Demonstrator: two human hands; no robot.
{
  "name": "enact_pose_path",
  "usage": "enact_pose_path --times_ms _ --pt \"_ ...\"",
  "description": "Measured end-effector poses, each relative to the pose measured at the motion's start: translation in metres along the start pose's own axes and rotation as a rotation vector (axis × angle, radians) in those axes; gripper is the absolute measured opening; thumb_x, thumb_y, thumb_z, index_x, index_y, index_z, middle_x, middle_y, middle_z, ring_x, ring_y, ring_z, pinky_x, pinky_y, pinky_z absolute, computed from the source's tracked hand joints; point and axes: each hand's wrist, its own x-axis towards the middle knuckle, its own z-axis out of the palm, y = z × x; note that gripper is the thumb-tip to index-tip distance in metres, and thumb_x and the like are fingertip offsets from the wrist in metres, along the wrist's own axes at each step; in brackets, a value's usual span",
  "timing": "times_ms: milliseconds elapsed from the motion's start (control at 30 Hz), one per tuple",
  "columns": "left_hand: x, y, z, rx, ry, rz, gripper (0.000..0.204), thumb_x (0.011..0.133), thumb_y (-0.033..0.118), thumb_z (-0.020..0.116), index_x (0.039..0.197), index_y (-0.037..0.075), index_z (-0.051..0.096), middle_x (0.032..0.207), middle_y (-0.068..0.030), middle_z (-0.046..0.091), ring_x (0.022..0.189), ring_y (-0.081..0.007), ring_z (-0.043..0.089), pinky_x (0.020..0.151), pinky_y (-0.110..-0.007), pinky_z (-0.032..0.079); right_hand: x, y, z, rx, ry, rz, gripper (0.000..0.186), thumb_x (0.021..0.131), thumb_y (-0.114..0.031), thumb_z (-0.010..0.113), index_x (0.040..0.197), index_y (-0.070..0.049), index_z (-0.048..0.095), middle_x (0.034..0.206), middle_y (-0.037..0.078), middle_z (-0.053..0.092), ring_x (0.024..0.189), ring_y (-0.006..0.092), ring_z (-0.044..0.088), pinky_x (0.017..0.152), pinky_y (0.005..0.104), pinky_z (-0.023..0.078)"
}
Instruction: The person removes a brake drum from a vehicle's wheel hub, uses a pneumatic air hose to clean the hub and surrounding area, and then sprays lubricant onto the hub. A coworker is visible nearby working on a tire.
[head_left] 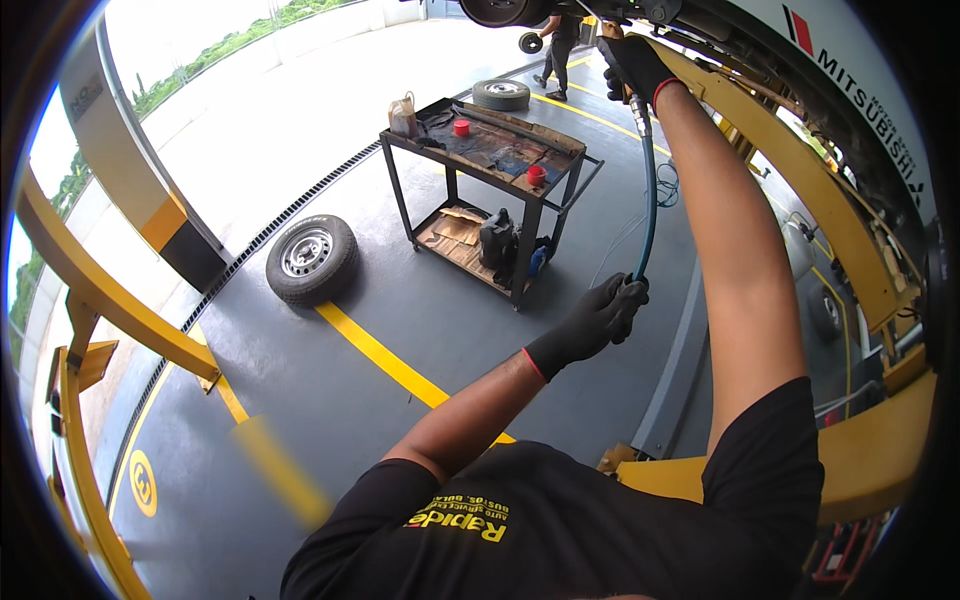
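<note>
Blue-green rubber-like hose (652, 205) is held right of centre in the frame by the left grip (602, 318), whose black-gloved fingers are curled tightly around it. From the top of that fist the hose is carried upward in a gentle bow to the silver end of a tool (641, 114) at the upper right. Just above this end, the tool is clasped by the right grip (637, 70), also black-gloved and raised beside the underside of a vehicle (850, 40); the tool's body is mostly covered by the glove, so its kind cannot be told. The hose is thus stretched between both hands, below the right and above the left. Beside the raised forearm a yellow beam (815, 180) is seen. In the upper centre a dark metal trolley (466, 172) is topped with two red containers (461, 128) and a translucent bottle (403, 117); cardboard (455, 226) and a black jug (497, 240) are held on its lower shelf. One wheel (312, 260) is laid on the grey floor (480, 340) left of the trolley, another (501, 95) behind it. At the top, a dark round part (530, 43) is held by another person (565, 50).
</note>
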Motion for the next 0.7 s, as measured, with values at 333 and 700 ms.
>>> enact_pose_path --times_ms 333,700 --pt "0.029 0.008 -0.012 -0.156 -0.014 0.225 0.035 0.117 0.041 0.036 0.134 0.011 0.042 0.088 -0.0004 0.049 0.079 -0.0109 0.051 0.076 -0.028 0.048 0.088 0.011 -0.037 0.252 -0.041 0.011 0.048 0.097 -0.053 0.066 0.1 -0.006 0.057 0.077 0.013 0.063 0.065 0.0274 0.067 0.063 0.0468 0.06" --pt "0.142 -0.022 -0.046 0.174 0.21 0.405 0.037 0.118 0.036 0.038 0.138 0.006 0.044 0.097 -0.0007 0.049 0.084 -0.0103 0.052 0.08 -0.029 0.048 0.199 0.055 -0.037 0.063 0.052 -0.221 0.041 0.099 -0.046 0.064 0.079 -0.011 0.057 0.064 0.003 0.055 0.05 0.0172 0.054 0.049 0.039 0.048"
